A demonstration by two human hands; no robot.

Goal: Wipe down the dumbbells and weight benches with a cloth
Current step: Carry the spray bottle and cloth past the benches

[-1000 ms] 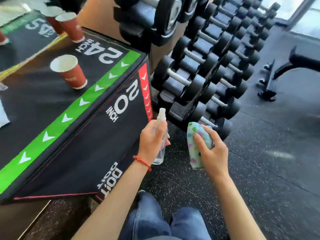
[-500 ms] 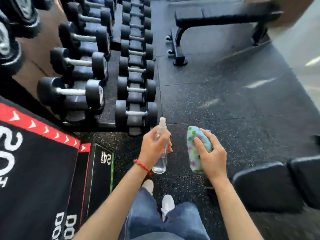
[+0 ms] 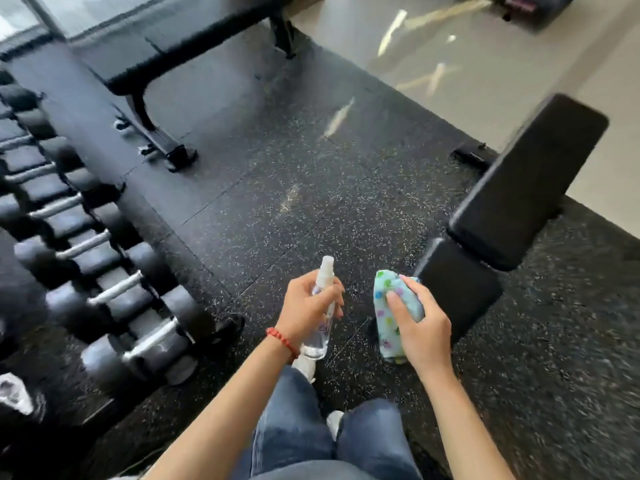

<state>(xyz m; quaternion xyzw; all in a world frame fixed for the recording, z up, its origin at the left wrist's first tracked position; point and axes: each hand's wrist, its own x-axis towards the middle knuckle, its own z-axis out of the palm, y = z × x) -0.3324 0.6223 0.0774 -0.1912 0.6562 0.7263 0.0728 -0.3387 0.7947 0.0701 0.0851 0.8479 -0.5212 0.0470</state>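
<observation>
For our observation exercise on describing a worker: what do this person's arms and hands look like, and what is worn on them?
Both forearms are bare, with no sleeves or gloves in view. The left hand has a thin bracelet of small red beads around its wrist. The right hand and its wrist carry nothing: no watch, ring or band shows. The fingernails look short and unpainted.

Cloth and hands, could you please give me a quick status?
Left hand holds spray bottle. Right hand holds cloth, folded. Bench just ahead, unwiped. Nothing in the way.
</observation>
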